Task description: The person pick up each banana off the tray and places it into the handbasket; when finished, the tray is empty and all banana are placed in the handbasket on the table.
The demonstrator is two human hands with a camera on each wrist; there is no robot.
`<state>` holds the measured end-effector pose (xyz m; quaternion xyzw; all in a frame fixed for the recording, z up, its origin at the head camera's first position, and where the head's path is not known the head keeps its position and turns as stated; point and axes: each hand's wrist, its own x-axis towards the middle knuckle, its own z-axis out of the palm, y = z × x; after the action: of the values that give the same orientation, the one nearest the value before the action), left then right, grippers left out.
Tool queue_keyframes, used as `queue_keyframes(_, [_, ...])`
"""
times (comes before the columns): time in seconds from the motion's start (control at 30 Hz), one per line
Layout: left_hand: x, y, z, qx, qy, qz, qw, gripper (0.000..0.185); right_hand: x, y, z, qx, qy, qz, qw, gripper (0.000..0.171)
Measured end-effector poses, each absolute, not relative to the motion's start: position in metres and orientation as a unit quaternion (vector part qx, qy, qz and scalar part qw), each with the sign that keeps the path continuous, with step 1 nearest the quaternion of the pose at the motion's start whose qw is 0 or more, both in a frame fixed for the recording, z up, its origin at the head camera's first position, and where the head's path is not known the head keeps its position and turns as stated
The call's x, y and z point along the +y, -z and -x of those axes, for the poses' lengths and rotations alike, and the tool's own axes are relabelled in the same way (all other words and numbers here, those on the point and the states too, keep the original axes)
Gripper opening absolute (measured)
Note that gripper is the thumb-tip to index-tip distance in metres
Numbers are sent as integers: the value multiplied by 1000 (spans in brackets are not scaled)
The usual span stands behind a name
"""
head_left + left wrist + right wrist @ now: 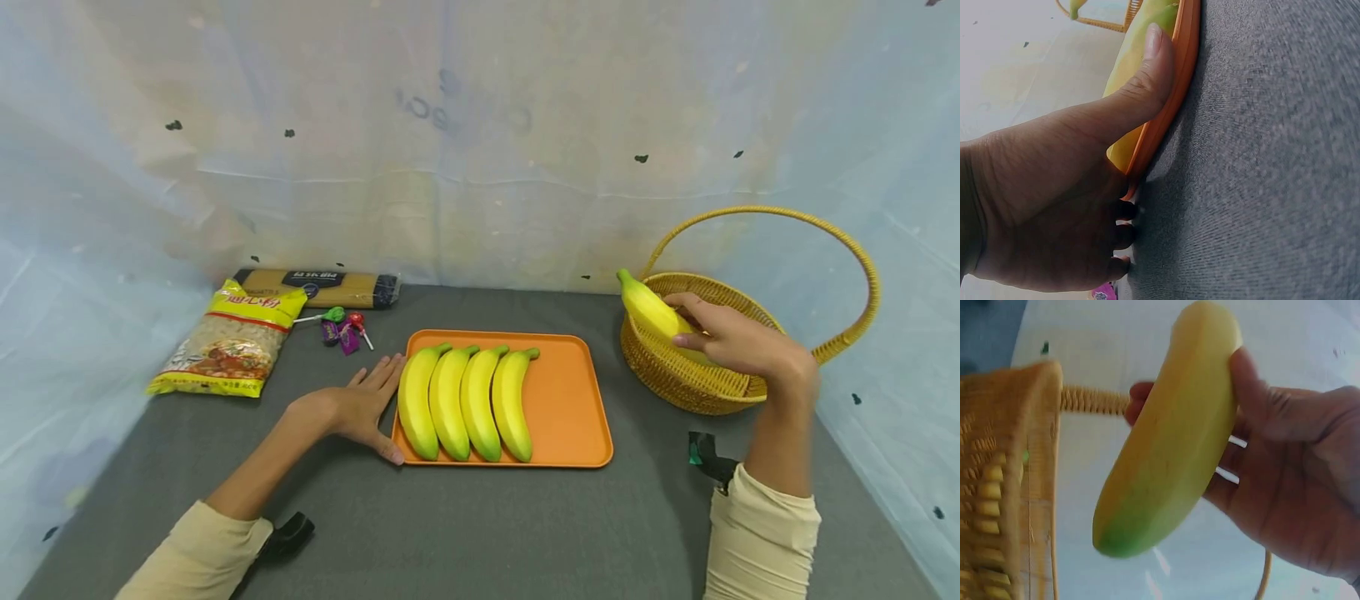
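Far left on the grey table [480,533]: a yellow snack bag [229,342], a long pasta packet [318,287] behind it against the far wall, and two lollipops [343,327] just right of the bag.

Left of centre: left hand [360,407] lying flat on the table, fingers straight and together, pressed against the left edge of the orange tray [566,408]. From the left wrist view, thumb laid along the tray's rim [1172,94], touching it.

Centre: in the tray, four bananas [465,402] side by side, filling its left half, stems toward the far side; right half of the tray bare.

Right: right hand [738,342] curled round a fifth banana [656,315], held over the near-left rim of the wicker basket [675,375]. Thumb on one side, fingers on the other, gripping the banana's middle and lower part; green tip pointing up and left, clear of the hand. From the right wrist view, banana [1172,431] lying across the fingers, thumb pressed on its top side, basket wall [1004,487] just beside it. Nothing else to be made out inside the basket; tall hoop handle arching over it.
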<state>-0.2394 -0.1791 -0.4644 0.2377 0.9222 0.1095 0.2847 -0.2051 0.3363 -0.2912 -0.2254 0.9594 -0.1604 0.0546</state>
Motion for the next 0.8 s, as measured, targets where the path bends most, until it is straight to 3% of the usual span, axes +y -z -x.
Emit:
queue_keyframes(0.33, [-179, 464, 239, 922, -116, -238, 281, 168, 376, 301, 210, 976, 137, 140, 91, 41])
queue_keyframes(0.8, [-181, 466, 239, 923, -115, -244, 275, 166, 390, 359, 258, 968, 143, 162, 125, 46])
